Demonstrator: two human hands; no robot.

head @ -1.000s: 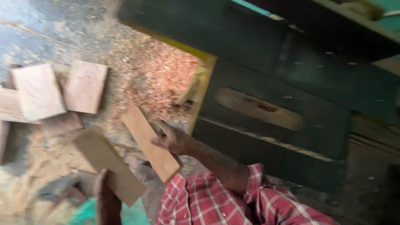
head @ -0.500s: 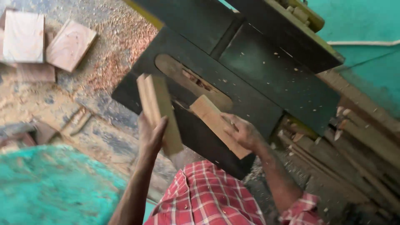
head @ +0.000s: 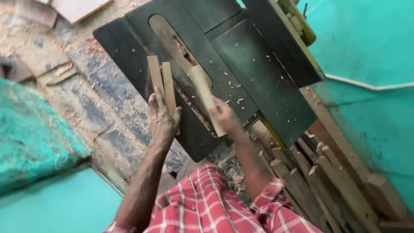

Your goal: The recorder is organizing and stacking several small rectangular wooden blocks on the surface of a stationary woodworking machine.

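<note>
I see no package, label or sign anywhere around the dark table saw top (head: 241, 64); the only coloured surfaces are the teal wall (head: 371, 51) beyond its far right edge and a rough teal block (head: 34, 133) off its near left corner.

Much is hard to read. My right hand (head: 224, 115) is blurred, so I cannot make out each finger, only that it closes around the near end of a pale wood strip (head: 203, 92). That strip lies along the long slot (head: 168, 36) in the saw top, covering its near part, and I cannot tell whether a blade stands in the slot. The far end of the saw top and the greenish fence rail (head: 297, 19) on its right are cut off at the upper edge. At the upper left, beyond the saw's far left corner, a flat wood board (head: 79, 6) is mostly cropped. My red plaid shirt (head: 207, 207) hides whatever sits below the saw's near edge.

My left hand (head: 161, 118) pinches two narrow wood slats (head: 161, 82), thumb on the right side and fingers wrapped over the left. The slats are light brown, straight and stand side by side, touching, with their squared ends pointing away from me, just left of the slot over the saw top.

Sawdust-covered stone floor (head: 86, 82) spreads to the left of the saw. Right of its near corner, a heap of rough wooden posts (head: 327, 181) leans along the wall.
</note>
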